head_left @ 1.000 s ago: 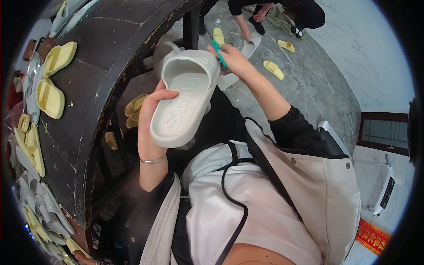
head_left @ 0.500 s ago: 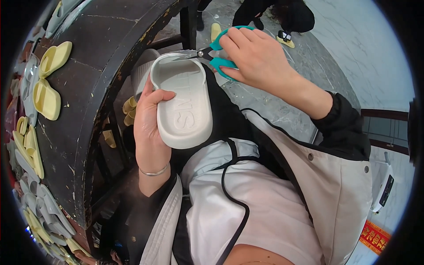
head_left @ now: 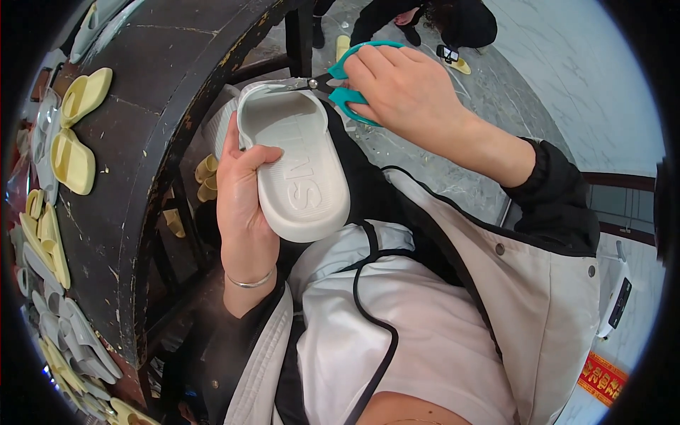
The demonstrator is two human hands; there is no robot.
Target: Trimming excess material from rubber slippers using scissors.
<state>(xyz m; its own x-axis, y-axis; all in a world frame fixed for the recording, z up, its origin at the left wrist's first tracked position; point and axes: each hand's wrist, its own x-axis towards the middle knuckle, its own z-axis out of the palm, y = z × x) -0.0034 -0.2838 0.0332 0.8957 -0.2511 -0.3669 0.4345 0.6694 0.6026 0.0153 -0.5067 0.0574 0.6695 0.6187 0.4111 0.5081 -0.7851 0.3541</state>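
Observation:
A pale grey slipper is gripped at its left side by my left hand, the thumb lying over its edge and the fingers hidden beneath. My right hand is closed round the teal handles of a pair of scissors. The dark blades point left and reach the far rim of the slipper's upper; their handles stand apart. Whether the blades bite into the material I cannot tell. Behind the held slipper, another grey slipper is partly hidden.
On my left, a dark worn table bears yellow slippers and many grey slippers. Further yellow slippers lie below it. Beyond my right hand, a person in dark clothes crouches on the grey marbled floor.
The slipper has turned slightly, its near end swinging to the right. The scissors and my right hand have shifted a little left along the rim.

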